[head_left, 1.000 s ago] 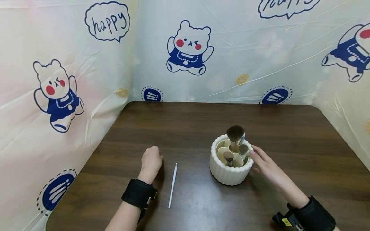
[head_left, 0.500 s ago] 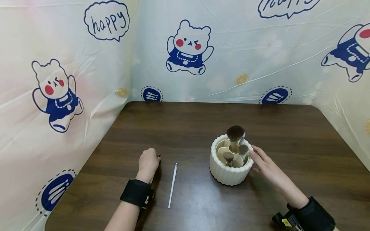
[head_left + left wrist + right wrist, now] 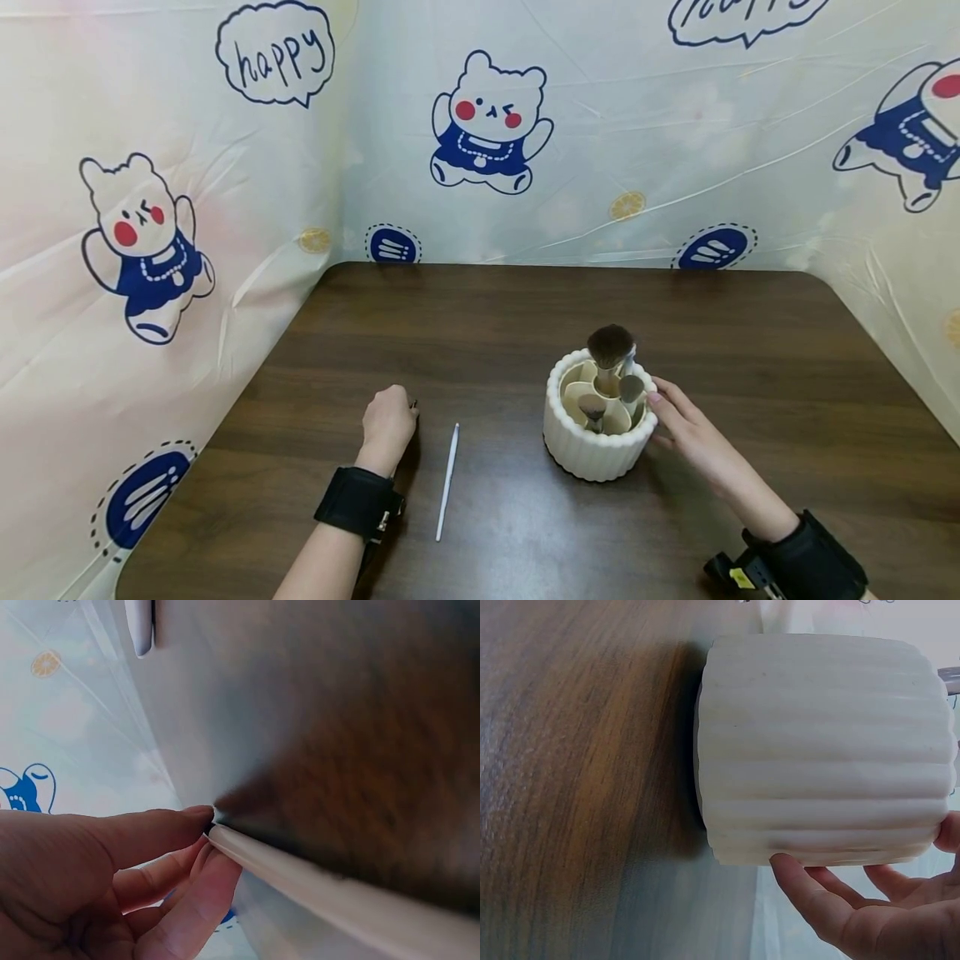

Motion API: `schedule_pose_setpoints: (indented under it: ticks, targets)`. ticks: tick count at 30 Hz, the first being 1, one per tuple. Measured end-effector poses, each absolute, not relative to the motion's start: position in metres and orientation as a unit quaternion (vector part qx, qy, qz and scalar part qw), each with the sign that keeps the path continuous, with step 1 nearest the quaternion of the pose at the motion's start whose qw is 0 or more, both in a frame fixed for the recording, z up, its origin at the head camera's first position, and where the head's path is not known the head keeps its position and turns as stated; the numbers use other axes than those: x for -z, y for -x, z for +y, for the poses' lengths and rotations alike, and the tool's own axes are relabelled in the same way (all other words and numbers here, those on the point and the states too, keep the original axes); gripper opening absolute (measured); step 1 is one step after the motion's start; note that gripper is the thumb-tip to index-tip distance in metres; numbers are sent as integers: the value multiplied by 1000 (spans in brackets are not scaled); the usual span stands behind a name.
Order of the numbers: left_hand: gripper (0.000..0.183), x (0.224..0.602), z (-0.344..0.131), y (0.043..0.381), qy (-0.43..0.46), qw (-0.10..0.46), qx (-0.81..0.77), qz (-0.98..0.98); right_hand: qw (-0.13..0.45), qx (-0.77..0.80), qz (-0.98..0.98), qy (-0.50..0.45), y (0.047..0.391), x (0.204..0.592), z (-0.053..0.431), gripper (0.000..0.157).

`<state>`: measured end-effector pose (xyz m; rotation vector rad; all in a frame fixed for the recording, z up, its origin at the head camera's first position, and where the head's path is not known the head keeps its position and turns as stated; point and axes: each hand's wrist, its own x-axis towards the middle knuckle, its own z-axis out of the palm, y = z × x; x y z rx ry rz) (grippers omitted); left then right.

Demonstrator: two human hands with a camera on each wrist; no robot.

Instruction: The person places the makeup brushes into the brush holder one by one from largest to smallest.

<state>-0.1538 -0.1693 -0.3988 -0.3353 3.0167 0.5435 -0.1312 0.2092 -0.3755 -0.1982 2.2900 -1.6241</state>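
Observation:
My left hand is low over the left part of the table. In the left wrist view, its thumb and fingers pinch the dark tip of a slender off-white stick, mostly hidden under the hand in the head view. A thin white pen-like stick lies on the wood just right of that hand. Farther right stands a cream, ribbed makeup brush holder with inner compartments. Several brushes stand in it, one with a big dark fluffy head. My right hand holds the holder's right side, thumb at the rim and fingers along the wall.
The dark brown wooden table has rounded far corners. A pale curtain printed with bears surrounds it at the back and both sides. Each wrist wears a black strap, such as the left wristband.
My left hand has shifted slightly left, and the dark tip it pinches now shows beside its fingers. My right hand and the brush holder have stayed in place.

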Motion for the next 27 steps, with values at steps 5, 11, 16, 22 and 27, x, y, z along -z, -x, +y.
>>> schedule_pose_setpoints:
  ticks: [5, 11, 16, 22, 27]
  targets:
    - [22, 399, -167, 154, 101, 13, -182, 978, 164, 570, 802, 65, 131, 376, 209, 60]
    - [19, 393, -160, 156, 87, -43, -204, 974, 166, 575, 799, 65, 131, 375, 209, 60]
    - [18, 381, -150, 159, 71, -86, -238, 965, 163, 576, 799, 65, 130, 376, 209, 60]
    - [17, 360, -134, 160, 57, -153, -313, 936, 167, 574, 799, 66, 130, 376, 210, 60]
    - [17, 342, -118, 159, 31, -220, -385, 896, 170, 574, 798, 67, 130, 376, 210, 61]
